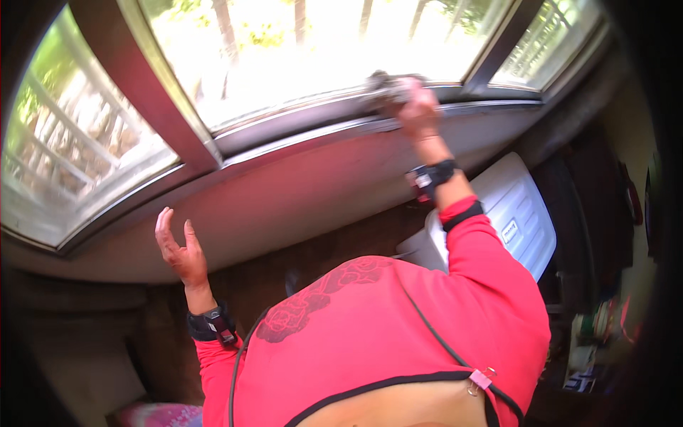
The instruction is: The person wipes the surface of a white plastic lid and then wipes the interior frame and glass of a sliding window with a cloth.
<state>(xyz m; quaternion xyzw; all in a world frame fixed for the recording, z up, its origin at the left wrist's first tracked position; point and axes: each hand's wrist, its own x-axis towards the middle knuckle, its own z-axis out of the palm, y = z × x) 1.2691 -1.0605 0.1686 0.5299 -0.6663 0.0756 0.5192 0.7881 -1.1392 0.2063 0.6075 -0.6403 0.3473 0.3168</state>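
My right hand [418,114] reaches far forward and is closed around a bunched grey rag [386,85], both smeared by motion. The rag is at the lower rail of the window frame [299,122], along the bottom of the bright middle pane [306,64]. My left hand [182,250] is raised in the air to the left, below the window and in front of the wall. Its fingers and thumb are apart, with nothing in them. Dark bands with small devices sit on both wrists.
Under my right arm stands a white plastic lid or box [523,213]. The pale wall [327,174] runs below the sill. Dark furniture [594,206] and assorted items line the right side. A pink patterned cloth [160,415] lies at lower left. A cable [441,338] crosses my top.
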